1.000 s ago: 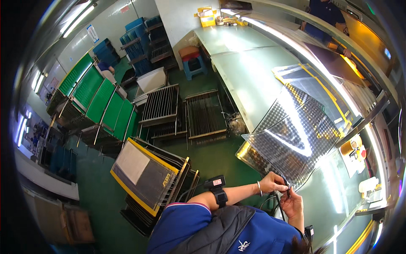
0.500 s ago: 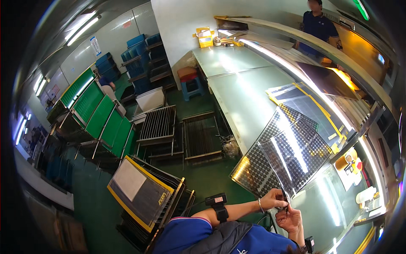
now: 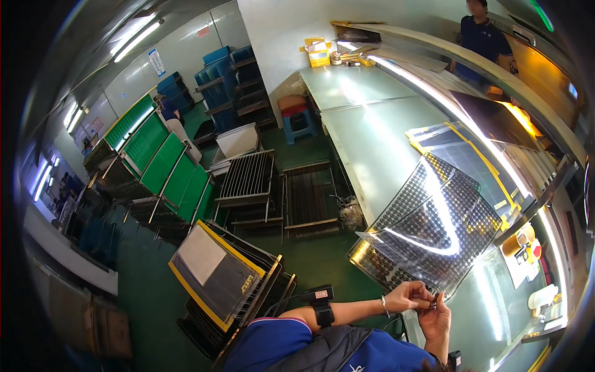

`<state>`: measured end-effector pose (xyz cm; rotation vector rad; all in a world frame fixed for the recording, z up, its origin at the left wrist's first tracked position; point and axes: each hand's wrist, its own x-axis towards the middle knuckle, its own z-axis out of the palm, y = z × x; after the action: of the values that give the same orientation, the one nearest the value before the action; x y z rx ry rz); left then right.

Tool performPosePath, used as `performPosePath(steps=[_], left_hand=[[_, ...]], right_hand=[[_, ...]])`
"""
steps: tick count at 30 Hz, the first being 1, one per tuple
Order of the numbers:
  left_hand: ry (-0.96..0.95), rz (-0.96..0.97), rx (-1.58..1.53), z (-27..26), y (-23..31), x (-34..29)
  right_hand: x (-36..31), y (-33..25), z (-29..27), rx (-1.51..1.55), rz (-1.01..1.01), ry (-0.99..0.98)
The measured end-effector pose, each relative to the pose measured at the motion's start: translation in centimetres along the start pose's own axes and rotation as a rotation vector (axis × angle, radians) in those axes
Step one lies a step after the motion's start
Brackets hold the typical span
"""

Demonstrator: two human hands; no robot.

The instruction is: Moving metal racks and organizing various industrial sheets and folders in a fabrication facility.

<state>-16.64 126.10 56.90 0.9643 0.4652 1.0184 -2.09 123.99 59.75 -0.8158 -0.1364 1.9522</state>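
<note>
A thin clear glossy film (image 3: 427, 226) printed with rows of small dark circles bends upward over the worktable, with bright light streaks across it. My left hand (image 3: 411, 297) is closed at its near corner, fingertips pinched together. My right hand (image 3: 435, 321) meets it there, thumb and finger also pinched. Both seem to grip the film's edge; the exact contact is small and partly hidden by the fingers. Under the film lies another dotted sheet (image 3: 365, 255), its corner sticking out past the table edge.
Dark sheets with yellow borders (image 3: 462, 146) lie farther along the glass-topped worktable (image 3: 365, 136). White cups (image 3: 542, 297) and tape rolls (image 3: 519, 240) stand at the right. Left of me is a rack stacked with yellow-edged frames (image 3: 232, 301). A person (image 3: 483, 40) stands beyond the table.
The film has flexed from a narrow upright fold into a broader curve spreading left. Both hands have shifted slightly right, still together at its near corner. The whole view has swung a little left.
</note>
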Motion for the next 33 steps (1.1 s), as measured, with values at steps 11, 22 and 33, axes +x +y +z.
performPosePath(steps=[11, 22, 33], left_hand=[[-0.031, -0.556, -0.342, -1.4, 2.8, -1.2], [0.072, -0.521, 0.277, -4.6, 3.8, -1.4], [0.428, 0.453, 1.772, -24.4, 15.1, -5.0]], right_hand=[[-0.5, 0.8, 2.7, -0.110, 0.032, 0.026], [-1.2, 1.1, 0.7, -0.262, 0.119, 0.191], [-2.7, -4.0, -4.7, -0.705, 0.063, 0.318]])
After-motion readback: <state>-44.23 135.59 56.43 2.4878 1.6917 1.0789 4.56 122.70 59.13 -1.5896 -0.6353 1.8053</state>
